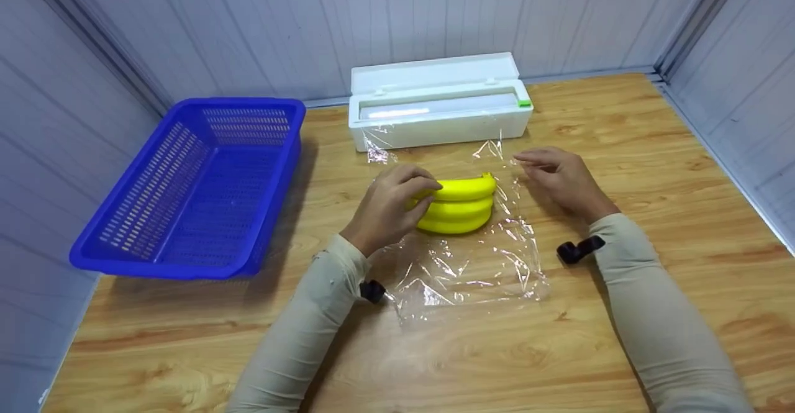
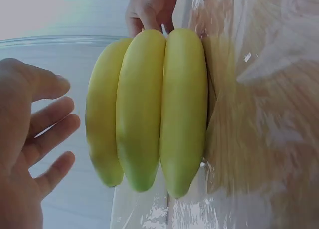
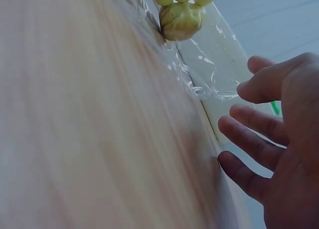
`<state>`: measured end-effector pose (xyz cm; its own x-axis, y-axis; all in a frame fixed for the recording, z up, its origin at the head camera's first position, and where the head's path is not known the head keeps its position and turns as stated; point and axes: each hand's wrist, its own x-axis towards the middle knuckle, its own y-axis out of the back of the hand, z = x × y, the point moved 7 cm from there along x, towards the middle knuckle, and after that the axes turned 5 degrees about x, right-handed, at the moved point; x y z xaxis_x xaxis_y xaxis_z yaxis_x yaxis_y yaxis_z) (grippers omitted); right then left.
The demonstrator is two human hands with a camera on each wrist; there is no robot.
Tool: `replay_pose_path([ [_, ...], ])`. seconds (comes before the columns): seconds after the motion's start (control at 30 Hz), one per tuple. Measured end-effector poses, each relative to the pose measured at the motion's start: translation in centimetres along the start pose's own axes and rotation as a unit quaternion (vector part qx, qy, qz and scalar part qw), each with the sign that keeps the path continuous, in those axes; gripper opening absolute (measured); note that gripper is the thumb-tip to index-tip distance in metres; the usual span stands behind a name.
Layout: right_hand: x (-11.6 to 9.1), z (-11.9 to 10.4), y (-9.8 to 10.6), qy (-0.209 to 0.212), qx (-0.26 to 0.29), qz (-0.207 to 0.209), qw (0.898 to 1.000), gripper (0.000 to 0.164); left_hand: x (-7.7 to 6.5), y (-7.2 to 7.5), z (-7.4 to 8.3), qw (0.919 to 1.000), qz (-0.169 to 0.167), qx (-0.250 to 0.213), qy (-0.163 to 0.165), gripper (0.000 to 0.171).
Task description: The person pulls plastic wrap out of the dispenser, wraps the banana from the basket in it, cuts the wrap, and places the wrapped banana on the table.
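A bunch of yellow bananas (image 1: 459, 207) lies on a sheet of clear cling film (image 1: 472, 276) spread over the table. My left hand (image 1: 394, 205) is at the bunch's left end in the head view, hiding part of it. In the left wrist view, that hand's fingers (image 2: 55, 132) are spread and stand apart from the bananas (image 2: 139, 109). Beyond the stem end, my right hand (image 1: 559, 180) hovers by the film's right edge. The right wrist view shows its fingers (image 3: 251, 139) loosely bent, with nothing between them, near the film (image 3: 199, 64).
Behind the bananas stands a white film box (image 1: 441, 128), lid raised, a green piece (image 1: 525, 103) at its right end. On the left sits a blue plastic basket (image 1: 264, 239) with slotted sides. Pale panel walls (image 1: 435, 15) enclose the wooden table (image 1: 484, 363).
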<state>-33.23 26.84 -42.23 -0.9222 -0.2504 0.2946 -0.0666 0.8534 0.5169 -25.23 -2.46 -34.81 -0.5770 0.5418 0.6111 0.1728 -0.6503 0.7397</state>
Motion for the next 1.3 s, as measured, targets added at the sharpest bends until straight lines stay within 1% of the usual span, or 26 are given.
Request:
replay_pose_path([
  [0.07,-0.2,0.2,0.2,-0.011,0.002,0.007,1.0,0.034,-0.3,0.2,-0.2,1.0,0.002,-0.006,-0.002,0.015],
  [0.17,-0.5,0.4,0.4,-0.03,0.008,0.015,0.999,0.039,-0.8,0.3,-0.4,0.9999,-0.006,-0.009,0.003,0.014],
  [0.3,-0.8,0.1,0.3,-0.044,0.015,0.016,0.999,0.044,-1.4,0.6,-0.7,0.9998,-0.007,0.004,0.018,0.012],
  [0.43,-1.0,-0.1,0.1,-0.056,0.009,0.015,0.998,0.041,-1.8,0.9,-0.9,0.9994,-0.01,0.017,0.03,0.012],
  [0.5,-1.3,-0.1,0.1,-0.06,0.004,0.016,0.998,0.039,-1.9,0.8,-1.0,0.999,-0.022,0.019,0.035,0.012],
  [0.57,-1.6,-0.2,0.1,-0.06,-0.002,0.012,0.998,0.036,-1.9,0.5,-1.0,0.9981,-0.041,0.02,0.042,0.011],
  [0.67,-2.1,-0.2,0.1,-0.064,-0.003,0.006,0.998,0.031,-2.1,-0.1,-1.2,0.9939,-0.089,0.025,0.06,0.009],
  [0.77,-2.5,-0.5,-0.2,-0.064,-0.011,-0.004,0.998,0.027,-2.5,-0.7,-1.3,0.9843,-0.15,0.027,0.089,0.009],
  [0.83,-2.8,-0.9,-0.3,-0.06,-0.018,-0.007,0.998,0.026,-3.0,-1.1,-1.4,0.974,-0.192,0.012,0.119,0.012],
  [0.9,-3.1,-1.4,-0.6,-0.052,-0.024,-0.01,0.998,0.027,-3.4,-1.4,-1.4,0.9639,-0.224,-0.004,0.143,0.014],
  [1.0,-3.8,-2.1,-1.0,-0.043,-0.018,-0.015,0.999,0.025,-3.9,-1.6,-1.2,0.9498,-0.265,-0.029,0.163,0.011],
  [1.07,-4.2,-2.6,-1.3,-0.036,-0.01,-0.024,0.999,0.023,-4.0,-1.9,-1.0,0.943,-0.292,-0.04,0.154,0.006],
  [1.17,-4.5,-3.0,-1.9,-0.035,0.002,-0.053,0.998,0.023,-4.3,-2.6,-0.5,0.929,-0.335,-0.063,0.144,0.003],
  [1.23,-4.6,-3.3,-2.3,-0.04,0.0,-0.08,0.996,0.024,-4.7,-3.2,-0.3,0.9206,-0.357,-0.075,0.138,0.005],
  [1.3,-4.7,-3.5,-2.8,-0.047,-0.008,-0.11,0.993,0.025,-5.0,-3.7,-0.2,0.9148,-0.37,-0.082,0.139,0.005],
])
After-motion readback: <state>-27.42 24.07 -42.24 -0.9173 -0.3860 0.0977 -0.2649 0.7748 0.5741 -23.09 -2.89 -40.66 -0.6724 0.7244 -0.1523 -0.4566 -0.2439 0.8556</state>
